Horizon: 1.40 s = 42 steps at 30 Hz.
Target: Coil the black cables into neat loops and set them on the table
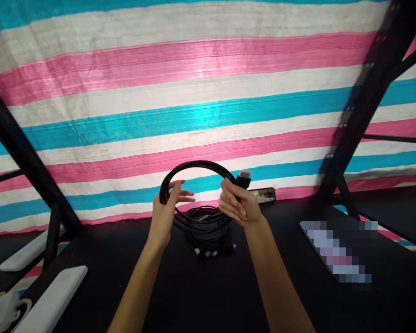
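A black HDMI cable (198, 164) is looped into a round coil, held upright above the table. My right hand (241, 203) is closed around the coil's right side, and the cable's plug (243, 178), with a pale cap, sticks up beside the fingers. On the left side, the coil runs through the crook between the thumb and fingers of my left hand (164, 210); these fingers are loosely curved and partly extended. Behind and below lies a second heap of black cables (208, 238) on the table, with several whitish plug ends towards me.
The black table (194, 296) stands against a striped sheet (201, 111). A phone (265, 195) leans at the back. A flat device with a blurred screen (336, 254) lies right. White bars (55, 296) and a white object (3, 310) are at left. Dark frame posts (360, 106) rise at both sides.
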Tool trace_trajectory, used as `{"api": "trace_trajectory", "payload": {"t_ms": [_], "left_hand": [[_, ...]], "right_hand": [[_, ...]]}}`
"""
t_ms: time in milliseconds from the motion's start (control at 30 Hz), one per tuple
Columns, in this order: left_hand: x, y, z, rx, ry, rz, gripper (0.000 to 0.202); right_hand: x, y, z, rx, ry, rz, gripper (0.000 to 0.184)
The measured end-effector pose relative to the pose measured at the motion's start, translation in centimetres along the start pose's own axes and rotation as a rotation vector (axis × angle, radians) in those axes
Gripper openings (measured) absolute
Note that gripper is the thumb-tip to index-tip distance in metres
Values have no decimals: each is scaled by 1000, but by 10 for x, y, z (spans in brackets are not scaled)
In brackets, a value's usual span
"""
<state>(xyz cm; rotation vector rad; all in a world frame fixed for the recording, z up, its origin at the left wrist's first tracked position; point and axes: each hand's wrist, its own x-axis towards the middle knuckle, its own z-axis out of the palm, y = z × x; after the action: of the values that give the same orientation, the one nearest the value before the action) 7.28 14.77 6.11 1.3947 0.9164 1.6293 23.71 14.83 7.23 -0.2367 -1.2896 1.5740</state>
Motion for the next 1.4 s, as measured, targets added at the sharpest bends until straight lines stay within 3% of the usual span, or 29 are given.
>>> {"api": "trace_trajectory", "payload": {"t_ms": [67, 167, 233, 433, 600, 733, 1000, 1267, 1400], "left_hand": [[-5, 1, 3, -63, 51, -13, 25], [-12, 2, 8, -193, 185, -30, 39], [-14, 3, 8, -246, 202, -45, 43], [-4, 7, -3, 60, -58, -40, 25], [-4, 8, 0, 218, -198, -129, 49], [-8, 5, 5, 321, -371, -149, 46], [-9, 5, 3, 464, -366, -114, 40], [-9, 8, -5, 446, -637, -158, 38], [-9, 11, -9, 499, -623, -156, 42]], "right_hand": [[3, 1, 3, 21, 54, -52, 42], [7, 0, 7, 37, 137, -111, 37], [8, -2, 8, 32, 186, -130, 34], [9, -6, 7, 143, 311, -204, 27], [7, -6, 4, 201, 294, -348, 26], [5, -7, 3, 212, 267, -436, 25], [6, -1, 8, 205, 212, -439, 28], [7, -3, 8, 73, 255, -261, 27], [6, -1, 2, -170, 359, -239, 23]]}}
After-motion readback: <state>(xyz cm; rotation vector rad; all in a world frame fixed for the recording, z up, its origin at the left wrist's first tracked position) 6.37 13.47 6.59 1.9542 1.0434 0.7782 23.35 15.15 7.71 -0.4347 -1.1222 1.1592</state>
